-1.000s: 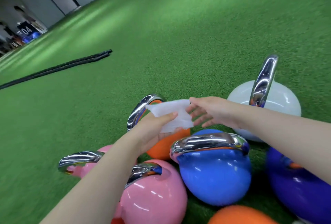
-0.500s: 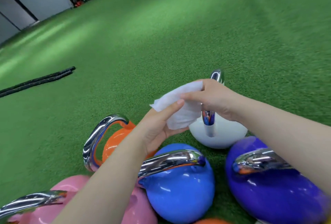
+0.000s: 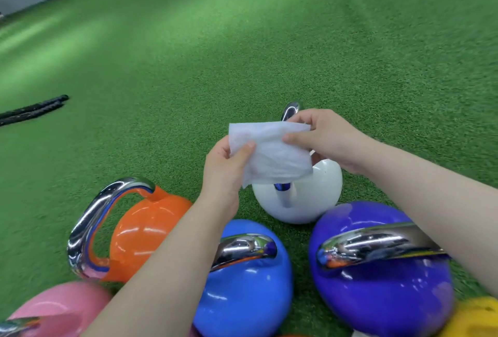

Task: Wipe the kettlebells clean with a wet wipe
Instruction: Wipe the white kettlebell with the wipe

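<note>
On green turf point(image 3: 296, 53), six kettlebells point(image 3: 242, 288), left hand point(image 3: 225, 166) and right hand point(image 3: 327, 138) pinching one wet wipe point(image 3: 272, 154)

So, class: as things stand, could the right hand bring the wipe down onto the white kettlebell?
Probably yes: the right hand pinches the wet wipe directly above the white kettlebell, with nothing visible between them except the wipe.

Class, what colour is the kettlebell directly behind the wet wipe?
White kettlebell, seen in the head view, behind the wet wipe.
</note>
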Motion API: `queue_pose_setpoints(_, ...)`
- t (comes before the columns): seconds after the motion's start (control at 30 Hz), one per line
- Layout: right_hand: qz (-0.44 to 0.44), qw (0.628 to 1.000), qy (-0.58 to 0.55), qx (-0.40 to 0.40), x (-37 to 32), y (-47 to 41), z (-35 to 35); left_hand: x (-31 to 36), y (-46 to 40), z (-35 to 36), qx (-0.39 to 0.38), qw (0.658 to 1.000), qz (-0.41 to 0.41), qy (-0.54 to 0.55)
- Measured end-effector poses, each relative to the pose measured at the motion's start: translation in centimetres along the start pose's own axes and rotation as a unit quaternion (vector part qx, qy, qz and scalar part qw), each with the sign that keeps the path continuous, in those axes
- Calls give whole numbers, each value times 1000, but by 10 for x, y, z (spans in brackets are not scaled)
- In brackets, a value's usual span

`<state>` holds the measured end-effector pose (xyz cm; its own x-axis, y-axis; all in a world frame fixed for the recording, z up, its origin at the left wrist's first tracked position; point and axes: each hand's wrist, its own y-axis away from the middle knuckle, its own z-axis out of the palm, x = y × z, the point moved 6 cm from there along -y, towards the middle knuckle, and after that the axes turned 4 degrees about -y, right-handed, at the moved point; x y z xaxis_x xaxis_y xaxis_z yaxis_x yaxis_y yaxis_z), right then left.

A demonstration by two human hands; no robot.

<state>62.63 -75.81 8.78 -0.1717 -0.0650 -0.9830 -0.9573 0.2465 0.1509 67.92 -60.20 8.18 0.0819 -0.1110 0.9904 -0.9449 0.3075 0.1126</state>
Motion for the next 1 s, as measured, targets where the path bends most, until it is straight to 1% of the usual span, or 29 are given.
queue_pose_setpoints(0.07,3,999,31,18,2,-3,-3,-4,-2,-1,8,1000,2,-19)
queue_pose_setpoints(0.13,8,996,78,33,3,-6,-7,-5,-4,-1,32,998,9,-51)
queue_pose_setpoints(0.2,14,994,99,49,6,-8,-9,-5,-7,-2,81,990,13,-118)
queue_pose_setpoints(0.23,17,993,99,55,8,-9,-9,-2,-6,-4,123,977,28,-170)
queue_pose_setpoints(0.3,25,993,96,63,11,-9,-10,13,3,0,194,942,113,-248)
queue_pose_setpoints(0.33,29,993,96,65,12,-9,-11,19,9,9,200,929,163,-265)
queue_pose_setpoints(0.37,34,993,97,65,13,-10,-12,20,14,19,188,923,193,-276)
queue_pose_setpoints(0.4,39,992,98,65,14,-10,-13,16,16,30,168,926,192,-279)
queue_pose_setpoints(0.43,44,992,97,63,15,-10,-14,9,15,40,140,936,161,-278)
queue_pose_setpoints(0.5,54,994,80,50,17,-9,-14,-8,8,55,80,953,70,-282)
queue_pose_setpoints(0.53,60,995,67,41,18,-9,-14,-14,5,61,55,955,41,-290)
queue_pose_setpoints(0.6,77,996,50,20,20,-10,-15,-16,0,69,35,946,36,-320)
queue_pose_setpoints(0.7,108,992,67,-7,24,-12,-23,-12,-4,75,47,918,56,-389)
queue_pose_setpoints(0.77,118,990,79,-1,25,-14,-31,-11,-7,77,69,903,67,-418)
queue_pose_setpoints(0.8,122,989,80,8,26,-16,-34,-12,-7,77,86,905,73,-411)
queue_pose_setpoints(0.87,131,988,78,13,28,-17,-35,-18,-3,74,122,920,90,-361)
queue_pose_setpoints(0.93,135,988,74,-2,30,-16,-31,-24,5,72,157,932,100,-310)
queue_pose_setpoints(1.0,135,988,66,-21,32,-16,-25,-30,11,71,182,940,90,-273)
